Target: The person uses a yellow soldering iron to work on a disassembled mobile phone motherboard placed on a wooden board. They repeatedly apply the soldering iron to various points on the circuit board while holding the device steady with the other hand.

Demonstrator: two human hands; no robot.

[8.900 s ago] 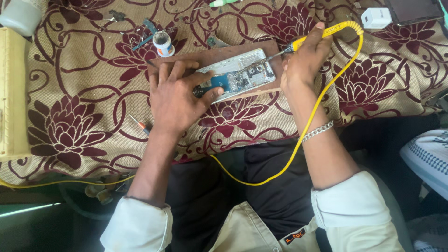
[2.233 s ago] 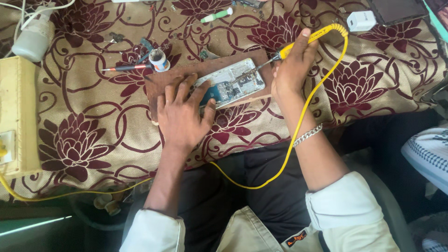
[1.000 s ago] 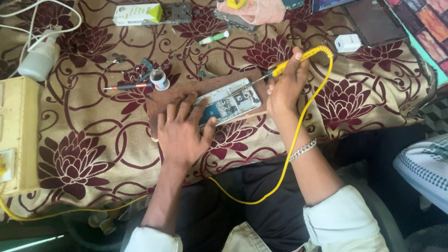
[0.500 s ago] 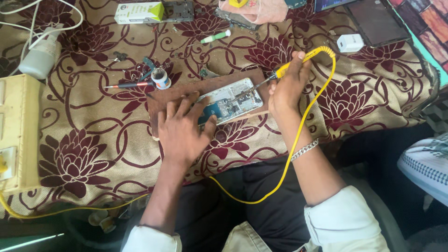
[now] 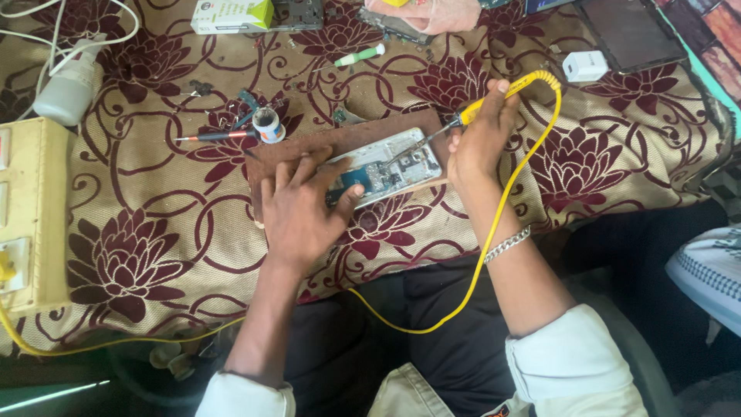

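1. Covering nearly the whole work surface is a beige cloth (image 5: 154, 232) with maroon flowers; its top and left edges are cut off, and its near edge hangs over the person's lap.
2. At the left edge stands a cream-coloured box (image 5: 31, 216), partly out of view, with a yellow cord running from below it.
3. Lying near the middle of the cloth, a brown wooden board (image 5: 309, 147) carries an opened phone (image 5: 386, 166), its inner parts facing up; the fine parts are too small to make out.
4. Pressed flat, the left hand (image 5: 297, 212) rests on the board with fingers spread, the thumb and fingertips touching the phone's left end and hiding it.
5. Closed around the yellow handle of a soldering iron (image 5: 482, 108), the right hand (image 5: 478, 147) holds it in a pen-like grip; the thin metal tip slants down onto the phone's right half. Its yellow cable (image 5: 494, 232) loops over the hand and down past the wrist to the lap.
6. Just beyond the board's far left corner sit a small round pot (image 5: 268, 123) and a red-handled screwdriver (image 5: 212, 137).
7. Open cloth lies to the right of the right hand, up to a small white adapter (image 5: 584, 66) and a dark tablet (image 5: 629, 31) cut off at the top.
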